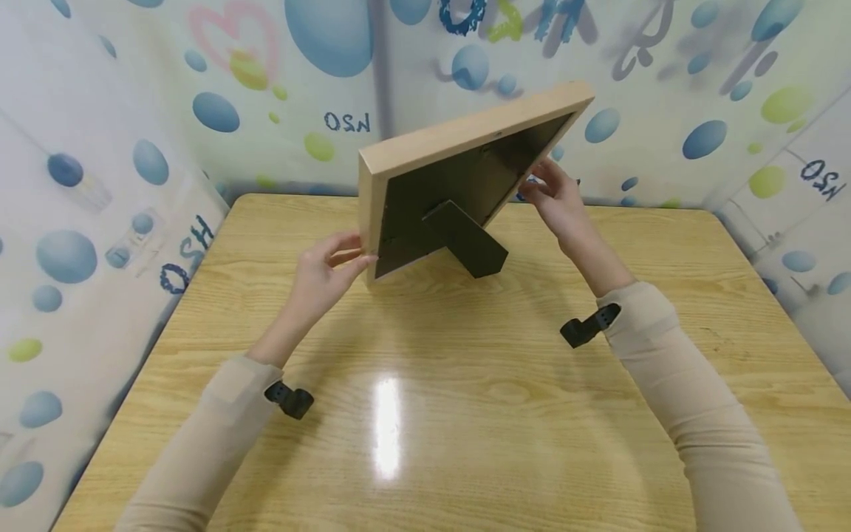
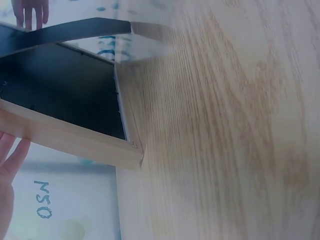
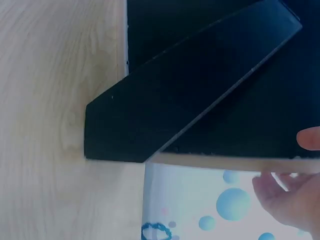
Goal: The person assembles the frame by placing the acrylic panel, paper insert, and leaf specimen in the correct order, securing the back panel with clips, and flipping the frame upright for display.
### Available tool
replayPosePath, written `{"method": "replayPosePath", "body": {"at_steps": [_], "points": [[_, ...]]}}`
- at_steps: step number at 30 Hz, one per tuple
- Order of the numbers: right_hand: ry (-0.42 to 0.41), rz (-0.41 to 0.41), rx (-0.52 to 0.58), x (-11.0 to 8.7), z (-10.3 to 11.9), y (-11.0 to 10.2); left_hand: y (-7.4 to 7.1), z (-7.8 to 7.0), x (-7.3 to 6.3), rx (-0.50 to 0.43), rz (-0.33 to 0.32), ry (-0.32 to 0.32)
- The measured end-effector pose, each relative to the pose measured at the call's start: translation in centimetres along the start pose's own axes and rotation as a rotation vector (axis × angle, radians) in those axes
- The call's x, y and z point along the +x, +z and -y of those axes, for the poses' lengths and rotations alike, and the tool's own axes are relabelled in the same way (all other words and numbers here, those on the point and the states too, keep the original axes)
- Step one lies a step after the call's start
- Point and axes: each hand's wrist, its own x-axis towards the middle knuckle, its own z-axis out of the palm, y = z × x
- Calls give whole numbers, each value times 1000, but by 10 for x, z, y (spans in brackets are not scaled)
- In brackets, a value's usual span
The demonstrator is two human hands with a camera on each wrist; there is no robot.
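Observation:
A light wooden picture frame (image 1: pixel 475 125) stands on the table with its dark back panel (image 1: pixel 459 170) facing me. From that back a black easel leg (image 1: pixel 473 240) angles out, its foot down at the tabletop; it crosses the right wrist view as a broad dark strip (image 3: pixel 175 90). My left hand (image 1: pixel 324 270) pinches the frame's left side between thumb and fingers. On the opposite side, my right hand (image 1: pixel 558 203) grips the edge, thumb (image 3: pixel 309 138) over the back and fingers beneath the rim in the right wrist view. The frame's front is hidden.
The wood-grain table (image 1: pixel 465 414) reaches to a patterned backdrop (image 1: pixel 266 140) close behind the picture frame. Backdrop panels also flank the table on both sides. A small black camera (image 1: pixel 292 400) sits on the left wrist, another camera (image 1: pixel 588 326) on the right.

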Motion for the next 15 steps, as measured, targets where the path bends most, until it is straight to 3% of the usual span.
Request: {"method": "replayPosePath", "body": {"at_steps": [3,6,10,15], "points": [[106,64,-93,-4,-5,6,1,-1,-1,3,-12,-24],[166,247,-231,-9,-15,8,2,-1,0,1,-19,-39],[81,491,-357,-16,-31,5,2,-2,-1,1,-8,-44],[-35,630,-431,-20,-36,2,2,-3,-2,6,-4,-42]]}}
